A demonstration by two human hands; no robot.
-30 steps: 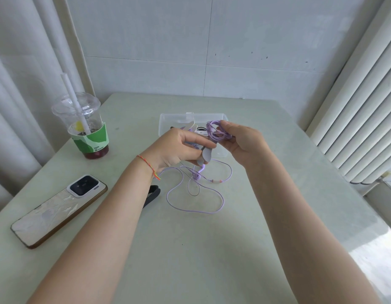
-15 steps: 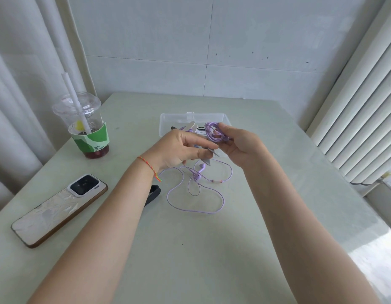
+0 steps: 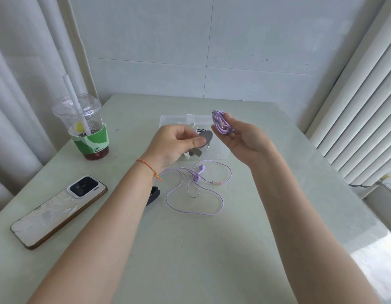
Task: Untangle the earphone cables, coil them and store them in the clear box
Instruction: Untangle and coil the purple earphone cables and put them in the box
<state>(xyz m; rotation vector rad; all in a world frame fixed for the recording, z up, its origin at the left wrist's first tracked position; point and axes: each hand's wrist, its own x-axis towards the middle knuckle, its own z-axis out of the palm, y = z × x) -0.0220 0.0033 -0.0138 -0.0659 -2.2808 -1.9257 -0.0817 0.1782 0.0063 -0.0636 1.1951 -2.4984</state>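
Note:
My right hand [image 3: 245, 139] holds a small coil of purple earphone cable [image 3: 220, 122] between thumb and fingers, raised over the clear box [image 3: 174, 119]. My left hand [image 3: 174, 143] pinches a grey heart-shaped clip [image 3: 206, 138] in front of the box, a white piece tucked under the palm. A second purple earphone [image 3: 197, 183] lies loose on the table below both hands, its cable in wide loops, two earbuds near the middle. The box's inside is mostly hidden by my hands; something dark shows in it.
A plastic cup [image 3: 87, 128] with a straw and green sleeve stands at the left. A phone [image 3: 58, 209] lies face down at the near left. A black clip [image 3: 152, 195] pokes out under my left forearm. Blinds hang on the right, a curtain on the left.
My hands have drawn apart. The right hand lifted the purple coil up and to the right; the left hand now holds the grey clip separately.

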